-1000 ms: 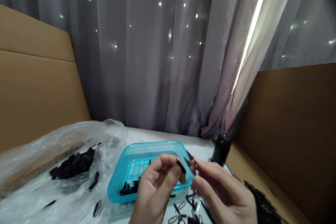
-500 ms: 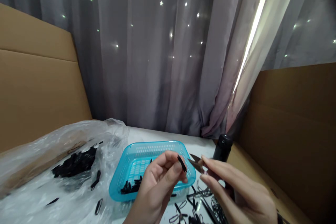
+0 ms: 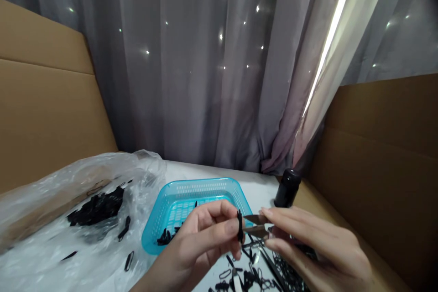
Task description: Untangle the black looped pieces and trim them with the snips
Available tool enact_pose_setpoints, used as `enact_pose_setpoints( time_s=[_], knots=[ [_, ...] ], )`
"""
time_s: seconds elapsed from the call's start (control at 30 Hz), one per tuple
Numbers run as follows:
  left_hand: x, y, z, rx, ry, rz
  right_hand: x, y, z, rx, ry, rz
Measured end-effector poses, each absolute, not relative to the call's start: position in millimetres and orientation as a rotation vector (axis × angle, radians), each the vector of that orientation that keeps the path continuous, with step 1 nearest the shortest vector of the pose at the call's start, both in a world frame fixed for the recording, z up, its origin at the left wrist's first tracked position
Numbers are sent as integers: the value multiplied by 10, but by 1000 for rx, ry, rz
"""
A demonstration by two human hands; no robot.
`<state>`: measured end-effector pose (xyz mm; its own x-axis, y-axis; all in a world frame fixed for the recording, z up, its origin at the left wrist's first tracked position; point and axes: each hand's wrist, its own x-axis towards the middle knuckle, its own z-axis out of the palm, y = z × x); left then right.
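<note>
a small matt black clip (image 3: 240, 230) meets the bare, dull-gleaming metal blades of small snips (image 3: 256, 226). behind them, a glossy turquoise perforated plastic basket (image 3: 191, 191) near the white tabletop's (image 3: 260, 187) far edge; crinkled clear plastic film (image 3: 68, 210), shiny, at its left; matt brown cardboard panels (image 3: 44, 114); soft grey cloth curtain (image 3: 191, 68); a smooth black plastic bottle (image 3: 286, 188).

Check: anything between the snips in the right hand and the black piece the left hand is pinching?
Nothing visible. The left hand pinches the small black piece upright at its fingertips, and the open blades of the snips in the right hand already reach it. The blue basket lies behind them.
</note>
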<state>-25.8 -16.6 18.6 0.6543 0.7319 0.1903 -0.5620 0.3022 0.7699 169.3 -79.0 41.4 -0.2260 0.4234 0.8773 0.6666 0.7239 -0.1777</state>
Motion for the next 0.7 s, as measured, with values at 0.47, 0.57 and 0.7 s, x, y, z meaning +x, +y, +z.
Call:
enact_pose_setpoints(
  time_s=[0.47, 0.57, 0.7],
  knots=[
    [-296, -136, 213, 995, 245, 837, 1713, -806, 422, -858, -1890, -267],
    [-301, -122, 202, 1017, 251, 822, 1717, -808, 425, -853, -1914, -267],
    [-304, -113, 194, 1013, 252, 806, 1715, -825, 463, -850, -1935, -243]
  ],
)
